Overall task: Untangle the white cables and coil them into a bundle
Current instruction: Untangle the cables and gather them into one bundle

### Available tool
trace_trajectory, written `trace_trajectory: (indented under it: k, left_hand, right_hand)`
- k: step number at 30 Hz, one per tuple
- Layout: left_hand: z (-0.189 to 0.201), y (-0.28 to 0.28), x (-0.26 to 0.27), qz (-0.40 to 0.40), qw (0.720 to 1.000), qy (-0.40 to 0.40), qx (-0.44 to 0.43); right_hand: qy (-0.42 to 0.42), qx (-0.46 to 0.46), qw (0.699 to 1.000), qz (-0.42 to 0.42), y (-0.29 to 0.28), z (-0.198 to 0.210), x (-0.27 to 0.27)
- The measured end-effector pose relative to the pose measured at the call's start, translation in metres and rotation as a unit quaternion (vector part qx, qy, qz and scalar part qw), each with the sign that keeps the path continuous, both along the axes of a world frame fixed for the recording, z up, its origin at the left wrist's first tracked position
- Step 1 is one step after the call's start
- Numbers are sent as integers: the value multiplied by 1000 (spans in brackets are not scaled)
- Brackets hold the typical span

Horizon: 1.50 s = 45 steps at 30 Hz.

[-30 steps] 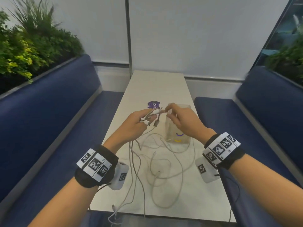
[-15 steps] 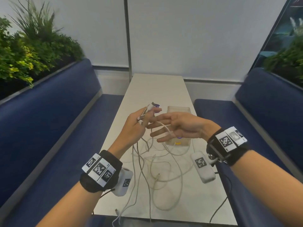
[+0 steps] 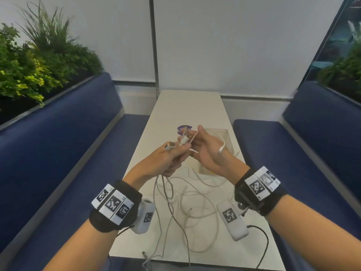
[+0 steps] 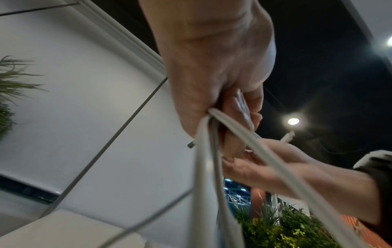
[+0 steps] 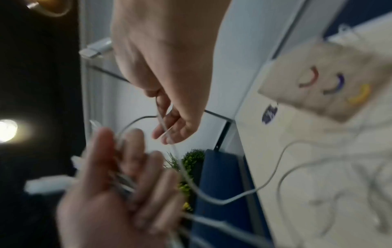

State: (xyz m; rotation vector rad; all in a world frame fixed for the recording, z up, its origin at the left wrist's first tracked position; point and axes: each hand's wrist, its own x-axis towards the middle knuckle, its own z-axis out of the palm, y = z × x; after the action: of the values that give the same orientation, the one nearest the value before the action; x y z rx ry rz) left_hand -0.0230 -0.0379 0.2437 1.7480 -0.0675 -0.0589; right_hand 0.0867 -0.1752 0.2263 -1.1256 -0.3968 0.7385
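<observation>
Overall scene: a long pale surface [image 3: 187, 106] runs away from the viewer between two blue padded benches [image 3: 58, 137], and both hands are raised above it, close together.
Left hand: the left hand [image 3: 166, 159] is curled into a fist round several strands of the white cables [image 3: 195, 208]; the left wrist view shows the strands coming out of the closed fingers and hanging down.
Plug ends: a few cable plugs [image 3: 172, 144] stick up out of the top of the left fist.
Right hand: the right hand [image 3: 207, 151] is held palm up with its fingers loosely bent — one thin strand lies across the palm and fingers, and whether it is pinched cannot be told.
Draped end: one white connector end [image 3: 221, 150] hangs over the right hand near the wrist.
Cables: the rest of the white cables lies in loose, overlapping loops on the surface below the hands, with a few strands trailing over the near edge.
Other things: a pale pouch [image 3: 224, 137] with coloured curved marks lies on the surface behind the right hand — a small purple round thing [image 3: 183, 127] sits beside it.
Background: green plants [image 3: 29, 65] stand behind the left bench.
</observation>
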Motion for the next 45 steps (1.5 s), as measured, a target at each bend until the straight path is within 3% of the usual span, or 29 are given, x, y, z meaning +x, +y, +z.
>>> trace_trajectory:
  k: [2, 5, 8, 10, 14, 18, 21, 23, 27, 31, 33, 36, 39, 42, 45]
  left_hand:
    - [-3, -3, -1, -14, 999, 31, 10]
    - [-9, -6, -3, -12, 999, 37, 13]
    - [-16, -8, -2, 26, 998, -28, 40]
    - [-19, -9, 0, 96, 992, -65, 43]
    - [-22, -3, 12, 247, 960, -132, 5]
    - [-11, -5, 19, 235, 968, -76, -43]
    - [-8, -18, 17, 210, 975, -11, -67]
    - [-11, -24, 16, 220, 973, -37, -59]
    - [-17, -24, 18, 292, 947, -132, -11]
    - [-17, -22, 21, 293, 943, -155, 2]
    - [-13, -25, 18, 300, 938, -171, -23]
    - [3, -25, 16, 375, 904, -192, -73]
    - [20, -12, 16, 378, 883, -191, -202]
    - [26, -1, 14, 341, 896, -165, -233]
    - [23, 5, 10, 328, 900, -174, -230]
  right_hand:
    - [65, 49, 997, -11, 2, 11, -1]
    - [92, 50, 994, -28, 5, 18, 1]
    - [71, 14, 996, -50, 9, 18, -1]
    - [56, -4, 996, -71, 11, 18, -5]
    - [-66, -105, 986, -109, 14, 14, -15]
    - [-154, -187, 966, -88, 21, 6, -22]
    - [-295, -267, 914, -77, 16, 1, -27]
    - [-349, -275, 893, -78, 12, 1, -27]
    - [-300, -226, 927, 23, 9, 4, -19]
    - [-315, -213, 922, 69, 8, 14, -23]
    - [-308, -197, 926, 94, 10, 18, -30]
    - [-286, -163, 934, 142, 12, 11, -44]
    - [-301, -141, 926, 182, 4, -16, -51]
    - [-300, -120, 932, 164, -8, -35, -45]
    - [-250, -82, 963, 63, -16, -42, -36]
